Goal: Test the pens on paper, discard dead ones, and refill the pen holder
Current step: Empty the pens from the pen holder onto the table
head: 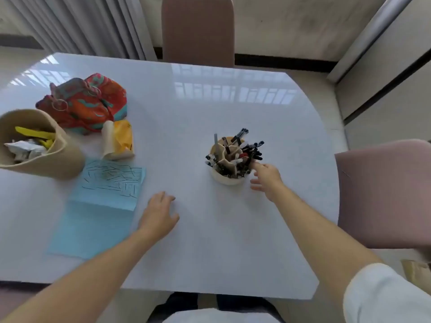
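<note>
A cream pen holder [227, 179] stands right of the table's middle, crammed with several dark pens [251, 151] that lean to the right. My right hand [268, 178] is at the holder's right side, fingers spread, fingertips touching the pens near the rim, holding nothing. My left hand [159, 214] lies flat on the white table [210, 241], fingers apart, just right of a light blue paper sheet [98, 213]. The upper half of that sheet is covered in dark scribble lines.
A beige fabric bin [58, 157] with crumpled paper and yellow scraps stands at the left edge. Behind it lie a red patterned pouch [91, 103] and a yellow tissue pack [122, 137]. Pink chairs stand at the far side [198, 31] and the right [384, 192].
</note>
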